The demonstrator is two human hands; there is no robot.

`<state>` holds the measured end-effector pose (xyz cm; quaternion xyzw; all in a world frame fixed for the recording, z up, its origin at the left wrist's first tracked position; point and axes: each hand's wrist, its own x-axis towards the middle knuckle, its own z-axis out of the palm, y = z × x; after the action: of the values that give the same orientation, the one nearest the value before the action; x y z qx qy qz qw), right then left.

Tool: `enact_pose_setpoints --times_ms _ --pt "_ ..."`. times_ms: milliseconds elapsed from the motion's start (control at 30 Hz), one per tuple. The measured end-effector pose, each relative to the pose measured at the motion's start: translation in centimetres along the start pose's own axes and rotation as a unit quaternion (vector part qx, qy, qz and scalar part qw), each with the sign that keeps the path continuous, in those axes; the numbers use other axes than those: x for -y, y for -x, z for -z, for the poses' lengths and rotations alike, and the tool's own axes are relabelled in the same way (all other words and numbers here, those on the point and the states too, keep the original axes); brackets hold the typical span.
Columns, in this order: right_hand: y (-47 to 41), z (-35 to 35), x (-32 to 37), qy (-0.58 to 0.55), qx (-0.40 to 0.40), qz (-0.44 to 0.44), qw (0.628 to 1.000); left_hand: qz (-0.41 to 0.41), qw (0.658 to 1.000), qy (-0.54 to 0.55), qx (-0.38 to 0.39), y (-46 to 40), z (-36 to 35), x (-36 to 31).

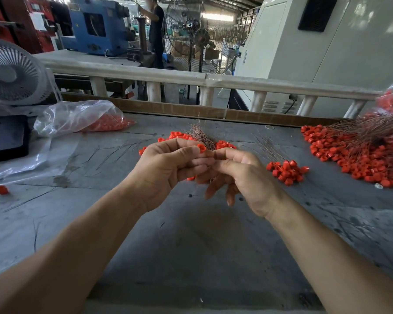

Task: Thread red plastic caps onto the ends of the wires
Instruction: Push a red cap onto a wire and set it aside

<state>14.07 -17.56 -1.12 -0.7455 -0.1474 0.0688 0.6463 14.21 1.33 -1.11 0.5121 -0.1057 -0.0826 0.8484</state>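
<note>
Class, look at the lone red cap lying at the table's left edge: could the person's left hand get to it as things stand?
Probably yes, but not straight away. Nothing lies between the left hand and the lone red cap on the table; however, that hand's grip already pinches another cap, so it must free itself first.

A white fan (10, 74) stands at the far left of the grey table (191, 234), with a black tray (6, 134) just in front of it. A cardboard strip (191, 109) runs along the table's far edge, behind it a pale railing (213, 81). Beyond are a blue machine (95, 28), a large floor fan (191, 35), a person in dark clothes (156, 30) and a cream cabinet (327, 41).
</note>
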Motion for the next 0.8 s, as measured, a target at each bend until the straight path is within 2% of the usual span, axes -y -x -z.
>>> enact_pose_setpoints --times_ms 33,100,167,233,300,433,600,800 --pt "-0.1 0.3 0.0 0.032 -0.033 0.008 0.999 0.002 1.000 -0.001 0.002 0.0 0.1 0.0" --pt "-0.5 1.3 -0.2 0.134 -0.149 0.039 0.979 0.004 1.000 -0.007 -0.001 0.0 0.2 -0.1" --pt "-1.0 3.0 -0.6 0.226 -0.264 0.054 0.936 0.007 1.000 -0.012 -0.002 0.0 0.3 0.0" --pt "-1.4 4.8 -1.4 0.300 -0.317 0.034 0.899 0.009 1.000 -0.015 -0.005 -0.1 0.3 0.0" --pt "-1.5 5.9 -2.3 0.349 -0.311 -0.004 0.884 0.010 1.000 -0.018 -0.007 -0.1 0.4 0.1" --pt "-1.9 5.8 -3.7 0.390 -0.264 -0.047 0.881 0.013 1.000 -0.023 -0.006 -0.1 0.4 0.3" --pt "-2.2 4.7 -4.0 0.386 -0.209 -0.012 0.898 0.014 1.000 -0.022 -0.010 -0.2 0.3 0.5" --pt "-2.6 3.5 -4.1 0.447 -0.217 -0.002 0.868 0.012 1.000 -0.024 -0.012 -0.1 0.4 0.5"
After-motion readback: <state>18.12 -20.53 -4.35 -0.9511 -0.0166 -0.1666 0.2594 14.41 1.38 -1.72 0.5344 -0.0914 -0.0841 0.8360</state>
